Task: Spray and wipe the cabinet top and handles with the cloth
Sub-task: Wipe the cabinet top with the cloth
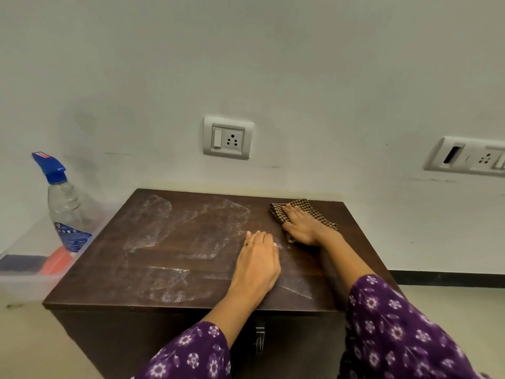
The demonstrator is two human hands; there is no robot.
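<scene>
The dark brown wooden cabinet top [114, 269] carries wet, whitish spray patches over its left and middle. My right hand [303, 225] presses flat on a brown checked cloth [303, 206] near the far right corner of the top. My left hand [258, 261] rests palm down on the top, fingers together, holding nothing, a ring on one finger. A metal handle [259, 339] shows on the cabinet front below the edge, partly hidden between my sleeves. A clear spray bottle [68, 212] with a blue trigger head stands left of the cabinet.
The bottle stands in a clear plastic box [24, 280] holding blue and orange items, tight against the cabinet's left side. The white wall [300, 77] behind has a socket plate [228, 138] above the top and another [470, 158] at the right. Beige floor lies on both sides.
</scene>
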